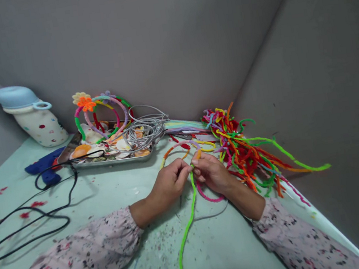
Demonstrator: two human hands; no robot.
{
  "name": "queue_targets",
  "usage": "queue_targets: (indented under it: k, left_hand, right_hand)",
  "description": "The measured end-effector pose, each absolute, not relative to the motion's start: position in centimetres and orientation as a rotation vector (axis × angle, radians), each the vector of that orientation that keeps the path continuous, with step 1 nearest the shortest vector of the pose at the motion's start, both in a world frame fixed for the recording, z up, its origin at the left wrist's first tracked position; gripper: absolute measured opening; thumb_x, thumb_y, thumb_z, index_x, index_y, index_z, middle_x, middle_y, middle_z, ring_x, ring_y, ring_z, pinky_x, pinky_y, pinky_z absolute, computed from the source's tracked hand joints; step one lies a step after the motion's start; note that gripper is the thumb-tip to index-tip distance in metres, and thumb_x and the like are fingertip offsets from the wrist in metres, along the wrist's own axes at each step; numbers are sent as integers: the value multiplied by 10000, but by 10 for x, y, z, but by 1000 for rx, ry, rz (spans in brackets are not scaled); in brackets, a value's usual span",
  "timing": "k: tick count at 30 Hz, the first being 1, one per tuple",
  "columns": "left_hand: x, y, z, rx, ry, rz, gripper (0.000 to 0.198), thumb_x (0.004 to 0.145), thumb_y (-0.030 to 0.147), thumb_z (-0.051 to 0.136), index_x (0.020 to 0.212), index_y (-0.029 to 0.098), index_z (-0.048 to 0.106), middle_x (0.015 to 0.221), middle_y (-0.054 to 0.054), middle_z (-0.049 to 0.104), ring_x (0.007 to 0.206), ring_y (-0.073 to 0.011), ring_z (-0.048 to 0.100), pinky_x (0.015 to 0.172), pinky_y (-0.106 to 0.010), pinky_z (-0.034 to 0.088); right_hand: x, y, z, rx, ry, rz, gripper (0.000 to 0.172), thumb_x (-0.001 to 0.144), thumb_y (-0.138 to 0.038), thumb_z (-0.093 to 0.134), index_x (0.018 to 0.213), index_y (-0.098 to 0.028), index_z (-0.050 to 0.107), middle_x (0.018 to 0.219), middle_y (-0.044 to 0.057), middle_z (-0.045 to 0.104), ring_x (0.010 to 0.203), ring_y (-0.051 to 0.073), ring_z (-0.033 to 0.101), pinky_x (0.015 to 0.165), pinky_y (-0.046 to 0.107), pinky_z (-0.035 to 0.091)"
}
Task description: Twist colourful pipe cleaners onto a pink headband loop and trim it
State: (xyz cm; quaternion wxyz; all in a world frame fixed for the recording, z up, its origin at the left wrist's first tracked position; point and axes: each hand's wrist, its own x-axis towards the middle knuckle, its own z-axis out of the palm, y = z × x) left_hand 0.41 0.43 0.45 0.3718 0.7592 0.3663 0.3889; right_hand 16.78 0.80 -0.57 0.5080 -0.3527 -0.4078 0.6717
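Observation:
My left hand (170,183) and my right hand (215,174) meet at the middle of the table, fingertips pinched close together. Between them is a bright green pipe cleaner (190,221), its long tail hanging down toward me. My left thumb and forefinger pinch its upper end. A ring wrapped in orange, lilac and pink pipe cleaner (210,199) passes through my right fingers, which close on it. Part of the ring is hidden behind my hands. Grey bare wire (209,216) curves below the right hand.
Behind stands a metal tray (115,161) with craft pieces, finished rings (123,109) and a coil of grey wire (146,128). A tangled pipe cleaner heap (237,152) lies right. At left are a bottle (39,122), a blue glue gun (46,167) and a black cable (70,197).

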Motion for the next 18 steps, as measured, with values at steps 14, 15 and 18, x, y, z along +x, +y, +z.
queue_targets:
  k: [14,15,18]
  left_hand:
    - [2,1,4,1985,915,1038,183,923,263,466,790,162,542,708,25,540,656,-105,469,635,-230,368]
    - [3,1,4,2013,933,1046,182,921,256,467,781,163,536,700,27,535,646,-103,465,628,-229,364]
    - [3,1,3,2080,993,1045,177,917,247,466,777,164,535,701,23,544,642,-107,473,625,-235,360]
  right_hand:
    - [167,7,-5,-849,-984,1590,192,716,-284,716,715,-173,560,502,-55,538,390,49,445,358,136,338]
    - [166,7,-5,-850,-986,1589,193,717,-284,715,713,-173,557,500,-55,539,386,49,444,357,136,337]
    - [166,8,-5,-857,-994,1592,199,720,-286,713,702,-172,551,495,-55,541,378,47,445,356,136,336]
